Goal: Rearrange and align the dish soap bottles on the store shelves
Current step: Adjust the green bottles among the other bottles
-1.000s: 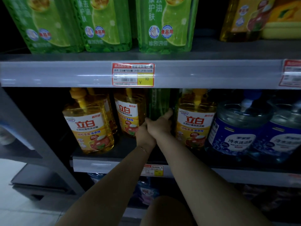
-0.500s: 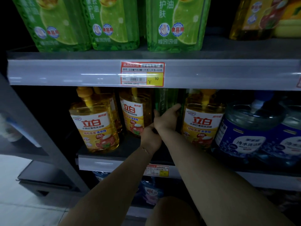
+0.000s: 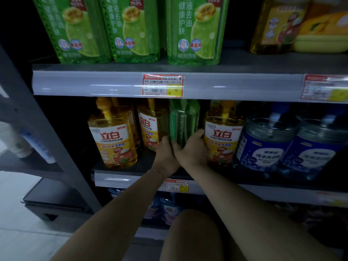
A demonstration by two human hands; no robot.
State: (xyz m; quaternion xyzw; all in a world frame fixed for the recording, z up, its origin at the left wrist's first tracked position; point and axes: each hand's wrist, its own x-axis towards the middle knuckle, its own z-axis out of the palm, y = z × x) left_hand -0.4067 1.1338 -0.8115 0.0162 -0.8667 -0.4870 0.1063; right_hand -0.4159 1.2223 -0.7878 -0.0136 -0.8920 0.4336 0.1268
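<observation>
Red-yellow price tag [image 3: 162,84]; smaller price tag [image 3: 177,186] below; pale floor [image 3: 28,242] lower left

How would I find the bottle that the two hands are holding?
Look below the red-and-yellow price tag on the grey shelf rail. On the shelf beneath stands a row of yellow bottles, then blue jugs. The green bottle, gripped by the left hand and right hand, is the only green one there.

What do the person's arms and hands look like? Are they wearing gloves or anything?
No gloves, and no sleeves in view: both arms are bare all the way to the left hand and the right hand. The only thing worn is a thin bracelet round the left wrist. No watch shows; the fingers are too hidden to check for rings.
</observation>
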